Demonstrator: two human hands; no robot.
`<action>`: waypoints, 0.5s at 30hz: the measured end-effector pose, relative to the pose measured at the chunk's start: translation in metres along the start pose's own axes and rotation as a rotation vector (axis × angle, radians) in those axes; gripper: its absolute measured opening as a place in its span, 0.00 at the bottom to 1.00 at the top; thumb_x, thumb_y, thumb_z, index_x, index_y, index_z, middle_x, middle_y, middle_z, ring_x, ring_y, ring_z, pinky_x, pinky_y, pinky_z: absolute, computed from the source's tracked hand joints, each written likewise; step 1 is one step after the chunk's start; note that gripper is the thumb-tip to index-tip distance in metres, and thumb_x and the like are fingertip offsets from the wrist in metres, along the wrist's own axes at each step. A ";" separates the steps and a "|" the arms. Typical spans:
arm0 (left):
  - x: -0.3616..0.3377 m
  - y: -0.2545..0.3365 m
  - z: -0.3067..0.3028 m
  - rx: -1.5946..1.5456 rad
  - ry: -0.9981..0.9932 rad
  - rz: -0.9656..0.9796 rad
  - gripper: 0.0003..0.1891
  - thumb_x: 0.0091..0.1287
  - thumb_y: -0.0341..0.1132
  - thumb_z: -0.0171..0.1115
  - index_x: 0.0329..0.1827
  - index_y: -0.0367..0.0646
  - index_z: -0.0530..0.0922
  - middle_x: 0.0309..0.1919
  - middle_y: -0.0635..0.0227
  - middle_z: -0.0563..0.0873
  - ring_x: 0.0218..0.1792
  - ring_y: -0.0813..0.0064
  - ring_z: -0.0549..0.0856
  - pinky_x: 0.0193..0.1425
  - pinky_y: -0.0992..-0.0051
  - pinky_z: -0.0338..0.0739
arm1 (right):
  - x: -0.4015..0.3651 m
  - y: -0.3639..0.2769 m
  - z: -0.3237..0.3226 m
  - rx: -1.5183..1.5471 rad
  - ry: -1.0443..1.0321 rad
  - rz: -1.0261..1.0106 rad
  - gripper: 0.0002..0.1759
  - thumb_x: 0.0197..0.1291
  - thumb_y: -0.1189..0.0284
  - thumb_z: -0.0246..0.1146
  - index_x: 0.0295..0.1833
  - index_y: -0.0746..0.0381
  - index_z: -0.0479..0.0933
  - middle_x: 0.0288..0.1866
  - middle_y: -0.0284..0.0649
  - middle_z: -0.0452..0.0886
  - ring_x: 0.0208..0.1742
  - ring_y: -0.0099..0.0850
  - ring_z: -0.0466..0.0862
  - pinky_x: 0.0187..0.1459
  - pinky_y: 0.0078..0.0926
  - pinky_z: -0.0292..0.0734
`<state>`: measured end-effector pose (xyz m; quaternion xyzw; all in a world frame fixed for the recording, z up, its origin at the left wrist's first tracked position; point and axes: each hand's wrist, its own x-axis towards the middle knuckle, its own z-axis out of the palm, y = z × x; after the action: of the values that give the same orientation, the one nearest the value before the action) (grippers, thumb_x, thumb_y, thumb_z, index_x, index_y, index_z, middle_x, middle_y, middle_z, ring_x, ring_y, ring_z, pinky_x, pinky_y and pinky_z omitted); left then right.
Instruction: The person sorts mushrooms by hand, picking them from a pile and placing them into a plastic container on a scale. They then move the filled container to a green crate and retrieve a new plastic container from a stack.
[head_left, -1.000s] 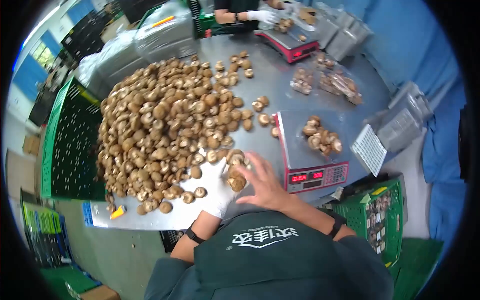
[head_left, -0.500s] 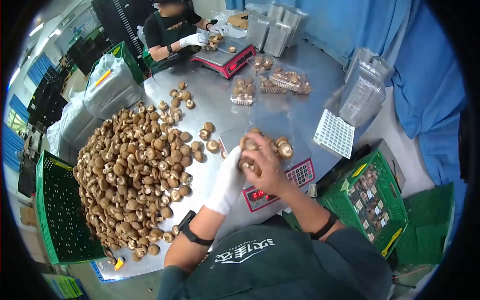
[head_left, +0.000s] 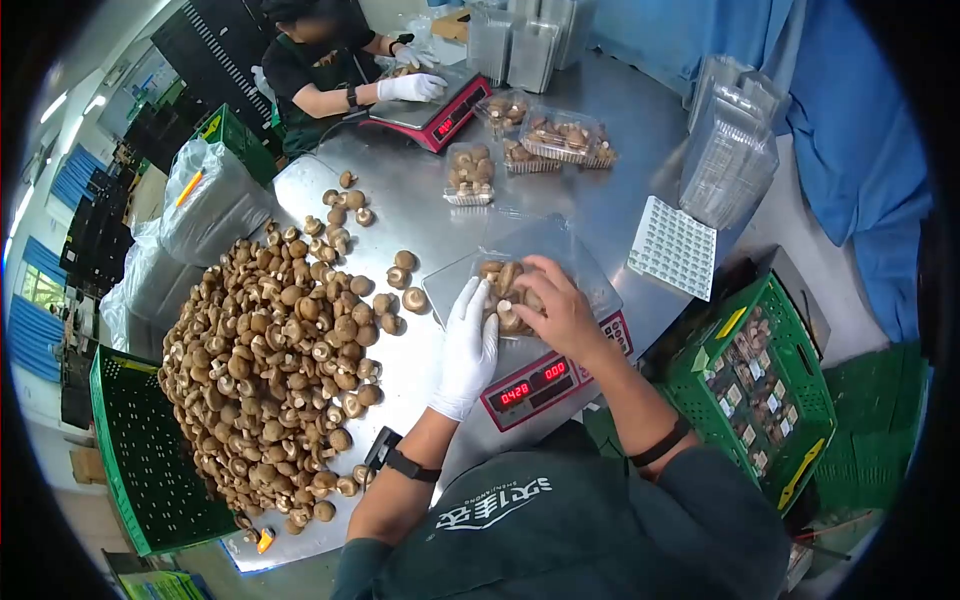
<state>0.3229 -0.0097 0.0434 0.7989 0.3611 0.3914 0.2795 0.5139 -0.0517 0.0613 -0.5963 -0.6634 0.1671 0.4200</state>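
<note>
Shiitake mushrooms [head_left: 508,317] lie in an open clear plastic box on a red digital scale [head_left: 530,392], whose display reads 0.428 and 0.00. My left hand [head_left: 468,345], in a white glove, rests along the left side of these mushrooms with its fingers stretched out. From the right, my bare right hand [head_left: 565,312] curls its fingers and thumb round mushrooms in the box; its palm hides part of them. The box's raised clear lid [head_left: 535,238] stands behind. A large heap of shiitake mushrooms [head_left: 270,370] spreads to the left on the metal table [head_left: 400,215].
Filled boxes [head_left: 470,175] stand farther back, near a co-worker's gloved hands [head_left: 412,86] at another red scale [head_left: 440,122]. Stacked clear boxes [head_left: 735,150] and a label sheet [head_left: 673,248] are on the right. Green crates [head_left: 150,480] flank the table.
My hands have come down from above the scale with mushrooms, into the box. My left fingers have straightened. The scale display has risen to 0.428. The camera view has shifted slightly.
</note>
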 end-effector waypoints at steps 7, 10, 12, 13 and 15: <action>0.006 0.001 -0.011 0.281 -0.150 0.080 0.21 0.72 0.25 0.64 0.68 0.42 0.82 0.72 0.47 0.79 0.71 0.44 0.78 0.78 0.55 0.73 | 0.025 0.002 -0.003 -0.094 -0.055 -0.098 0.29 0.62 0.71 0.73 0.69 0.55 0.75 0.68 0.48 0.78 0.59 0.54 0.84 0.59 0.44 0.82; 0.006 0.000 -0.009 0.245 -0.165 0.071 0.22 0.73 0.29 0.64 0.70 0.41 0.80 0.73 0.47 0.78 0.71 0.46 0.79 0.80 0.51 0.70 | 0.031 0.003 0.000 0.093 -0.050 0.074 0.19 0.63 0.73 0.71 0.59 0.59 0.80 0.57 0.47 0.82 0.54 0.51 0.86 0.54 0.42 0.83; 0.004 0.001 -0.006 0.142 -0.120 0.042 0.22 0.74 0.28 0.63 0.71 0.41 0.80 0.74 0.46 0.76 0.71 0.44 0.79 0.80 0.53 0.70 | 0.031 0.006 0.006 0.089 0.061 0.034 0.09 0.64 0.76 0.69 0.49 0.62 0.82 0.47 0.45 0.83 0.47 0.49 0.87 0.50 0.39 0.84; 0.003 0.001 -0.005 0.041 -0.077 0.014 0.22 0.74 0.27 0.63 0.71 0.41 0.79 0.75 0.45 0.75 0.71 0.43 0.79 0.80 0.54 0.70 | 0.032 0.006 0.005 0.086 0.060 0.032 0.09 0.64 0.76 0.69 0.49 0.62 0.82 0.47 0.45 0.83 0.47 0.49 0.87 0.50 0.39 0.84; -0.001 0.011 -0.015 0.070 0.000 -0.011 0.23 0.74 0.27 0.63 0.73 0.40 0.78 0.76 0.44 0.74 0.72 0.43 0.79 0.79 0.55 0.70 | 0.034 0.005 0.003 0.051 0.193 -0.109 0.06 0.64 0.78 0.69 0.46 0.63 0.83 0.44 0.44 0.84 0.43 0.45 0.88 0.48 0.37 0.84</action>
<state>0.3138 -0.0145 0.0591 0.8062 0.3791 0.3769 0.2538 0.5170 -0.0185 0.0683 -0.5618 -0.6470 0.1026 0.5052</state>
